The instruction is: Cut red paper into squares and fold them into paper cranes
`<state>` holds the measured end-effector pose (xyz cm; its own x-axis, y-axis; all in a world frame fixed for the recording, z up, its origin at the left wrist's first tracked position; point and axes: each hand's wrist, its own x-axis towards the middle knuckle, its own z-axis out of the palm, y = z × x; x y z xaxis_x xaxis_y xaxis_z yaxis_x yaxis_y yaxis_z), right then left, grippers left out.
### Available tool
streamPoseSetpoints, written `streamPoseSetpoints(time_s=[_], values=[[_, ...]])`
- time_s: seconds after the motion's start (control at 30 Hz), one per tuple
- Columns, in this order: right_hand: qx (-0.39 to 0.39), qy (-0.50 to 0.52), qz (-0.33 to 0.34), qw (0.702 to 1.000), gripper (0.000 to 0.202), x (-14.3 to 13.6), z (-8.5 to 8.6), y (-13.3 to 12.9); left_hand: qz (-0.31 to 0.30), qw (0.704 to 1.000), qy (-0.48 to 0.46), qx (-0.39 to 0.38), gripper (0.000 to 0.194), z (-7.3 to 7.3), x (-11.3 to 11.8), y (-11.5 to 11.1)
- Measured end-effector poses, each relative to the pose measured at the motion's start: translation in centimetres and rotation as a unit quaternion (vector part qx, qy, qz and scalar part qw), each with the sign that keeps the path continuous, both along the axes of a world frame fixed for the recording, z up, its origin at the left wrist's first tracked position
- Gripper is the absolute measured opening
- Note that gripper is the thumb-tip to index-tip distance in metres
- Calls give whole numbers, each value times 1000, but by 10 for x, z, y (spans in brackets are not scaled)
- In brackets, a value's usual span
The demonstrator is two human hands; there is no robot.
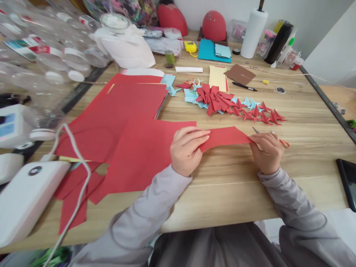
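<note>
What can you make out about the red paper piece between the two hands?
The red paper piece looks like plain, matte paper, wider than tall in this view, its upper edge slanting down to a narrow right end. The left hand grips and partly covers its left end; the right hand pinches the tip. It spans the gap over the wooden tabletop. Whether it is folded, I can't tell.

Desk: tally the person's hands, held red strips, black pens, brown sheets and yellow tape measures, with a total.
Left hand and right hand: 2
Held red strip: 1
Black pen: 1
Brown sheet: 1
Yellow tape measure: 1
Total: 6
</note>
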<state>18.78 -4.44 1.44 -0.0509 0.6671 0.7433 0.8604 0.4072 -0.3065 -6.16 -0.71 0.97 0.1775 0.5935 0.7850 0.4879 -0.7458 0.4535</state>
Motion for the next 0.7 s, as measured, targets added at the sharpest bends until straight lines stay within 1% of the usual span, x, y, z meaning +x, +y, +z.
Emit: streamPoseSetpoints(time_s=[0.03, 0.07, 0.13, 0.2, 0.27, 0.33, 0.4, 0.43, 0.5, 0.6, 0.7], values=[[11, 10, 0, 1000, 11, -2, 3, -2, -4, 1000, -15, -1, 19, 3, 0, -1], [20, 21, 4, 1000, 11, -4, 5, -5, -21, 1000, -22, -4, 16, 5, 1, -1], [22, 53, 22, 998, 11, -6, 10, -10, -77, 997, -17, -18, 11, 8, 4, -2], [12, 93, 44, 995, 12, -7, 14, -13, -133, 990, 5, -38, 10, 8, 7, -2], [-22, 110, 66, 992, 16, -7, 17, -13, -170, 984, 36, -51, 13, 4, 9, 0], [-77, 84, 99, 989, 17, -5, 17, -12, -188, 979, 58, -56, 15, -1, 8, 2], [-131, 39, 151, 979, 16, -3, 14, -10, -186, 977, 81, -62, 18, -3, 6, 3], [-144, 23, 177, 973, 16, -2, 13, -9, -181, 976, 101, -63, 19, -4, 4, 3], [-142, 14, 205, 968, 16, 1, 9, -9, -160, 974, 152, -53, 21, -2, -1, 3], [-111, 36, 186, 976, 19, 3, 8, -11, -118, 972, 204, -18, 23, 3, -6, 2], [-103, 50, 168, 979, 19, 4, 11, -12, -92, 975, 203, -15, 24, 8, -8, -1]])
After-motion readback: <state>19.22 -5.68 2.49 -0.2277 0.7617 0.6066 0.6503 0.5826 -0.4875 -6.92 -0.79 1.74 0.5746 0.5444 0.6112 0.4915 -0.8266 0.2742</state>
